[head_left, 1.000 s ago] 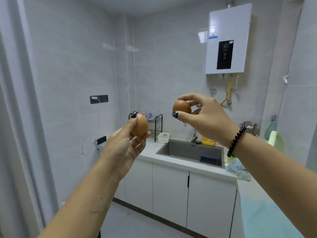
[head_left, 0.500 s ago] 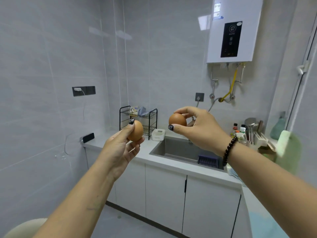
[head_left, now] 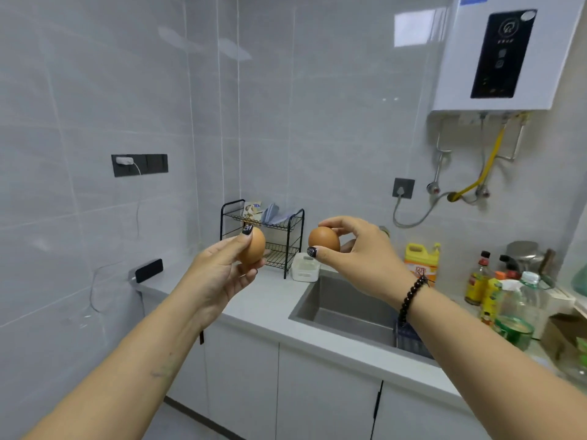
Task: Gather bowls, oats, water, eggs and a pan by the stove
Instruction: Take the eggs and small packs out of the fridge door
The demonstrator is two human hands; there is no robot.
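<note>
Up in front of the sink point(head_left: 343, 309), each hand's got an egg: left hand point(head_left: 222, 271) wraps the left egg point(head_left: 254, 246), right hand point(head_left: 359, 258) pinches the right egg point(head_left: 324, 239). Both sit level, above the counter point(head_left: 266, 300); no stove in view, so I can't say which is nearer.

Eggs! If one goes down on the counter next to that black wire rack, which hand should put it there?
Probably the left hand. Its egg is held right in front of the black wire rack, above bare counter. The right hand holds its egg over the sink, farther from the rack.
</note>
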